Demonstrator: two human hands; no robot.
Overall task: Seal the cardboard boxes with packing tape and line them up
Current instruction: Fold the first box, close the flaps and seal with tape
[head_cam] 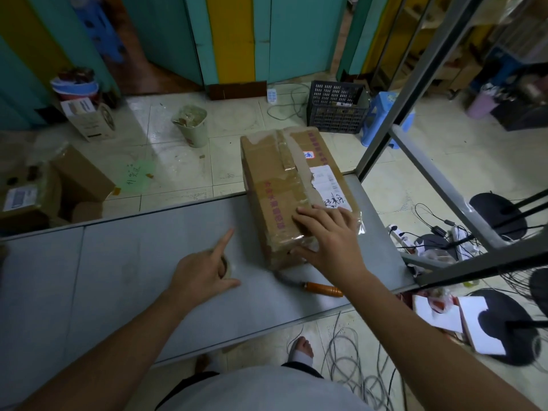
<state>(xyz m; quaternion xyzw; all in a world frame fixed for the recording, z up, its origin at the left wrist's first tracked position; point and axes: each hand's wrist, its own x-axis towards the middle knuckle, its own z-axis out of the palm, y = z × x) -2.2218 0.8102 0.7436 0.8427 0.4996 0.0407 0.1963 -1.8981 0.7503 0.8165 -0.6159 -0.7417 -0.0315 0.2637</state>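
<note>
Our right hand (332,235) presses flat, fingers spread, on the near end of the cardboard box (284,185) on the desk (118,262), likely smoothing tape, while our left hand (201,271) grips the tape roll (229,266) nearby.

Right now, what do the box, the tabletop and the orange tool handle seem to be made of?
Cardboard box: brown matte cardboard with its top layer torn, and glossy clear tape strips over it. Tabletop: smooth grey sheet with a faint sheen and panel seams; painted metal or laminate, unclear. Tool handle: glossy orange, ridged; probably plastic, possibly lacquered wood.
</note>
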